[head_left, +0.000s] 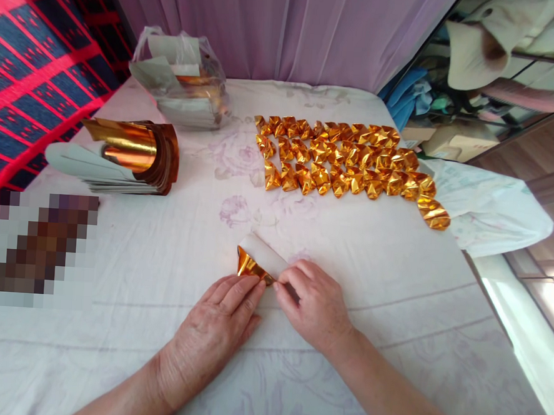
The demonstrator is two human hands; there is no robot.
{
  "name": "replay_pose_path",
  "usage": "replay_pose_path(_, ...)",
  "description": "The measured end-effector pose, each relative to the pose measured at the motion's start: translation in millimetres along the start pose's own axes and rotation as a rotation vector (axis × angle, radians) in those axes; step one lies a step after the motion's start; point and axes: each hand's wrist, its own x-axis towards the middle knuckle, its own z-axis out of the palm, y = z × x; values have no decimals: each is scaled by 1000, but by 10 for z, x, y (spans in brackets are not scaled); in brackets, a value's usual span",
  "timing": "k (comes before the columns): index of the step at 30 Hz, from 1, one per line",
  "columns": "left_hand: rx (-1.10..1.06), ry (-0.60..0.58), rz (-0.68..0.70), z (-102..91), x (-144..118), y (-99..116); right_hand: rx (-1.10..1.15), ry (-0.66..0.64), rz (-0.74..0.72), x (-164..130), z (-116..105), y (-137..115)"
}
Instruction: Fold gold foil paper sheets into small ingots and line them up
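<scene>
A sheet of gold foil paper (261, 258), white on its back, lies rolled on the white cloth near me. My left hand (218, 326) rests flat with its fingertips pressing the gold corner of the sheet. My right hand (311, 303) pinches the sheet's near edge from the right. Both hands meet at the fold. Farther back, several rows of folded gold paper pieces (341, 158) lie side by side, with one piece (433, 214) apart at the right end.
A stack of unfolded gold sheets (130, 158) curls up at the left. A clear plastic bag (184, 83) with more sheets stands at the back left. A purple curtain hangs behind. The table edge (493, 277) drops off at the right toward shelves.
</scene>
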Motion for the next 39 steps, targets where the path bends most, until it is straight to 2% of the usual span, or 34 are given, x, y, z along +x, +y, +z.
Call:
replay_pose_path(29,22,-4,25,-73,62,3,-21,4,38,11,12,-23)
replay_pose_path(39,-24,-6,-4,-59,59,8,-36,10,37,15,14,-30)
